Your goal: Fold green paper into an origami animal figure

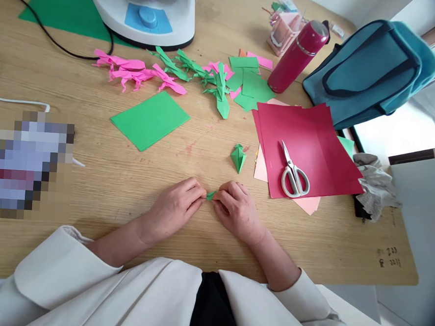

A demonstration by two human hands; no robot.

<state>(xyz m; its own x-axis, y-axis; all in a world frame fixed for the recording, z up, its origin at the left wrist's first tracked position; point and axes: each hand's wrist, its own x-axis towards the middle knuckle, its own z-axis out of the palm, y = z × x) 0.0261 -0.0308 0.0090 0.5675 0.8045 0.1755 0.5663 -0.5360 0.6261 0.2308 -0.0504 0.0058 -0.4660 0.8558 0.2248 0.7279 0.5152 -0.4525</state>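
Left hand [178,203] on mostly hidden paper [210,196]

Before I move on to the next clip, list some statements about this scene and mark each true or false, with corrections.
1. The left hand and right hand both hold one small green paper piece. True.
2. The scissors lie inside a bag. False: they lie on the red paper.
3. The magenta bottle stands beside the teal bag. True.
4. The knob on the white appliance is red. False: it is blue.
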